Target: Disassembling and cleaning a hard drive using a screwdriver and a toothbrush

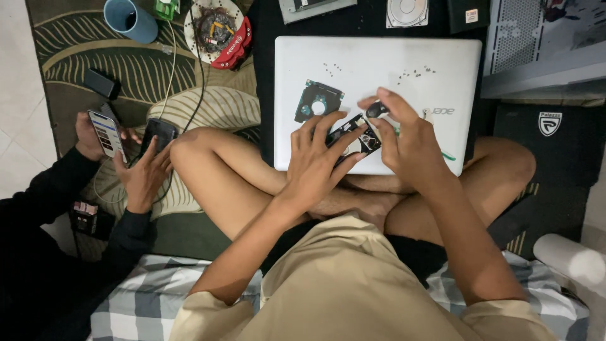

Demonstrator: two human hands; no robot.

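Observation:
A closed white laptop (391,69) rests across my crossed legs as a work surface. On its lid lies a small black hard drive (356,136). My left hand (319,158) presses down on the drive, fingers spread over its left side. My right hand (404,142) grips a screwdriver with a black cap (377,110), held upright over the drive. A blue-green circuit board (317,101) lies on the lid to the left of the drive. Tiny screws (413,74) are scattered near the lid's far edge.
To my left a person in black sleeves holds a lit phone (105,132) and a dark phone (158,134). A blue cup (130,19), a round tray of parts (218,28), a bare disk drive (407,11) and a grey computer case (543,44) lie beyond.

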